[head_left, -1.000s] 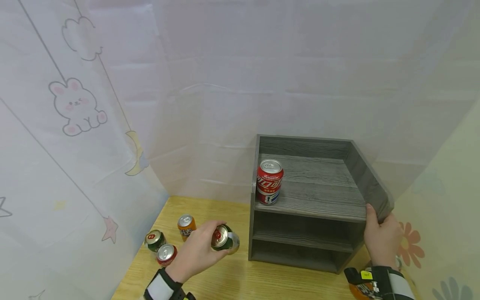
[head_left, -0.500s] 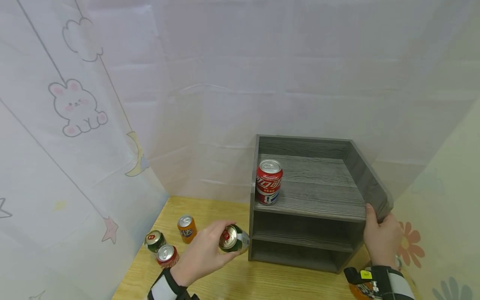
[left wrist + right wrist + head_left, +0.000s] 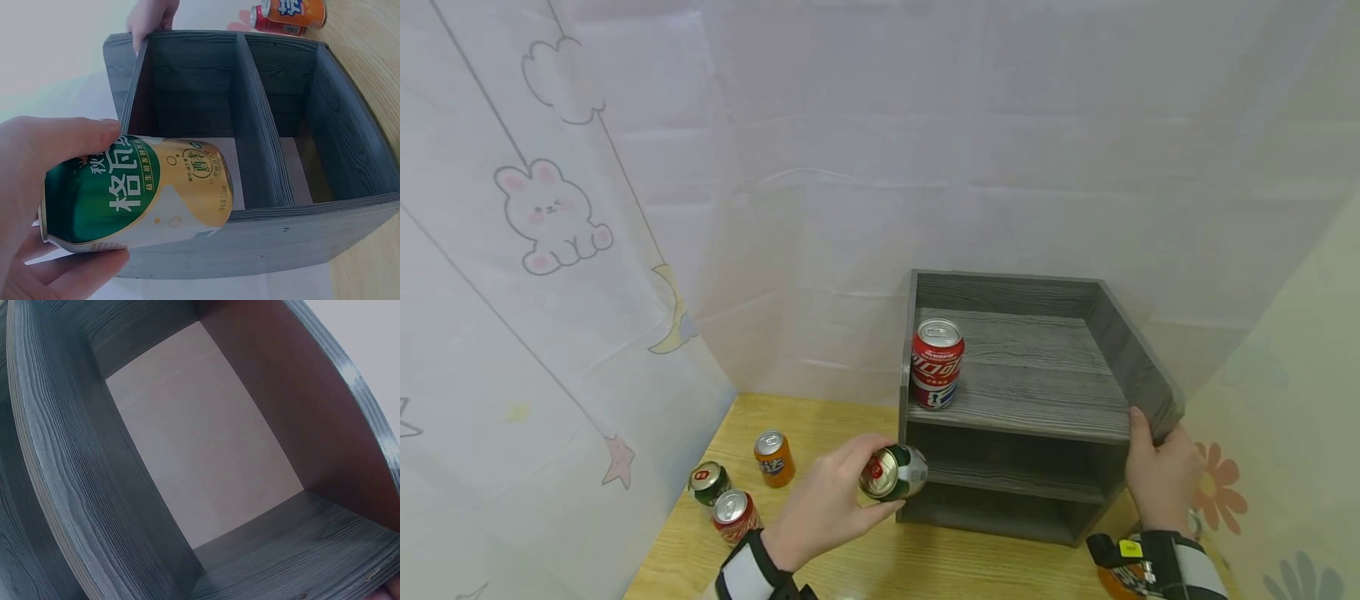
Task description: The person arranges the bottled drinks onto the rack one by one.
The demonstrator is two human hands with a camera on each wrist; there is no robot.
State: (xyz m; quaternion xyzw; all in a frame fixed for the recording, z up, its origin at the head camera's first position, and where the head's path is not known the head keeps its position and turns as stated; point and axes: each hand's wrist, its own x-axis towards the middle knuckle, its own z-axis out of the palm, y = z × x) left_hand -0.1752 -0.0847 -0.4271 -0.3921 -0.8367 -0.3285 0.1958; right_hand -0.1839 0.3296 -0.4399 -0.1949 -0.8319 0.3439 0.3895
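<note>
Holding a green can [image 3: 891, 472] tilted before the gray shelf [image 3: 1030, 367], the left grip [image 3: 829, 497] appears mid-stocking (the right grip [image 3: 1163, 477] clasps the shelf's right side); the next move likely calls for righting the can inside.

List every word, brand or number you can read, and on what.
"格瓦": green-and-gold can in the left hand; next character partly hidden.
"秋": same can.
"酵": same can, circled.
"口可": red can on the grey shelf.
"芬": orange can at the left wrist view's top edge.
Too small or blurred: standing orange can, lower red can, yellow tag, other small print.
</note>
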